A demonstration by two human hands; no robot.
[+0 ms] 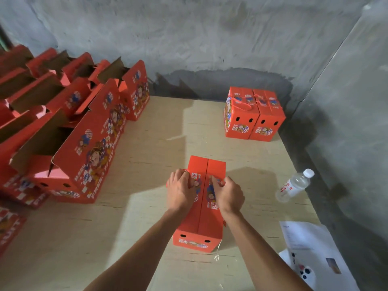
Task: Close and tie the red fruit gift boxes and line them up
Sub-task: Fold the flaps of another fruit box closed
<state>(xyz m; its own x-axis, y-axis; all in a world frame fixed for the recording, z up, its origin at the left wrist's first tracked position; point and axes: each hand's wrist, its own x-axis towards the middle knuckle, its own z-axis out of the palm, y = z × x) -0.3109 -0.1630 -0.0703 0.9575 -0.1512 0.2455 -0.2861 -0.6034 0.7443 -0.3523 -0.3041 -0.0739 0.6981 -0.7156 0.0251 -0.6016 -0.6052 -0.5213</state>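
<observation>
Red box [201, 215] closed | both hands: left [180, 191], right [227, 195] fingers curled, gripping its top

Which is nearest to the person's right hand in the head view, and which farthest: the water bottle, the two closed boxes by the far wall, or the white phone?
From the right hand, nearest first:
1. Water bottle, lying on the table to the hand's right.
2. Two closed boxes, side by side at the table's far right corner.
3. White phone, near edge, on papers.

water bottle [295, 185] lying flat, papers [308, 238], phone [307, 275]
</observation>
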